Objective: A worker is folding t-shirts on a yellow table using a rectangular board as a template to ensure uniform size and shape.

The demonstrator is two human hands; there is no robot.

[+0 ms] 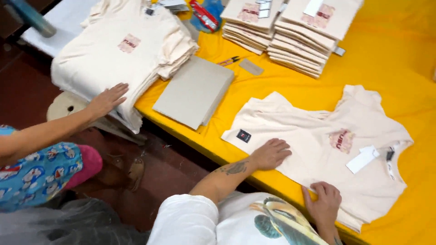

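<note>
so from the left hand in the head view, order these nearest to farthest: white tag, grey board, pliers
From the left hand:
1. Grey board, up and to the left.
2. White tag, right, on the shirt.
3. Pliers, farther up, past the board.

Your left hand (pixel 271 153) and right hand (pixel 324 199) are both flat on a soft, matt cream cotton shirt (pixel 318 149) with a white paper tag (pixel 362 159). The desk (pixel 408 59) is covered in smooth yellow cloth, slightly sheeny. Near its left edge, that grey board (pixel 194 90) looks like rough, dull cardboard.
</note>
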